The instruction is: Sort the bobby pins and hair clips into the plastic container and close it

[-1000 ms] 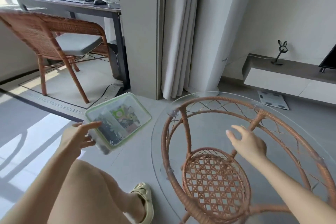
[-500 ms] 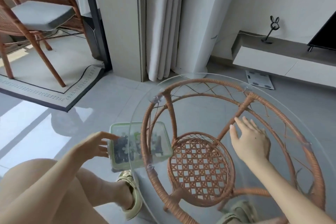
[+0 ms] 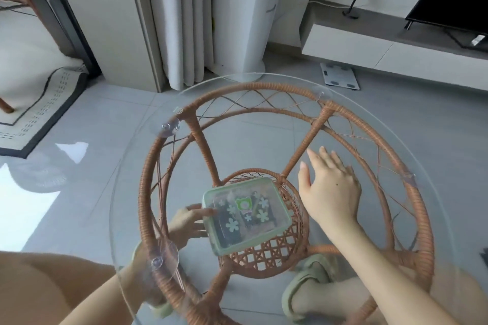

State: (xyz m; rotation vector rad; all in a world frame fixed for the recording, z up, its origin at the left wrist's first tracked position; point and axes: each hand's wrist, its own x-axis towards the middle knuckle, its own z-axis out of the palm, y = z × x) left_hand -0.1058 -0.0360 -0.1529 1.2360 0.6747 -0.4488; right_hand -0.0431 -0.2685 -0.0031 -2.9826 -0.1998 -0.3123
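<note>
A clear plastic container (image 3: 224, 235) with a pale green lid on it shows flower hair clips (image 3: 231, 224), a green animal clip and dark pins through the plastic. It sits tilted beneath the glass top, over the woven lower shelf (image 3: 266, 253) of the rattan table. My left hand (image 3: 188, 223) reaches in under the glass and grips the container's left edge. My right hand (image 3: 330, 190) lies open and flat above the glass top, just right of the container, holding nothing.
The round glass top (image 3: 264, 137) rests on a rattan ring frame (image 3: 148, 192) with slanted legs. My feet in green slippers (image 3: 298, 287) are under the table. Curtains (image 3: 190, 21), a TV cabinet (image 3: 369, 45), a floor scale (image 3: 339, 76) and a rug (image 3: 39, 103) lie beyond.
My left hand has carried the container from the left side in under the glass onto the lower shelf area. The view has tilted downward. My right hand stays open over the glass.
</note>
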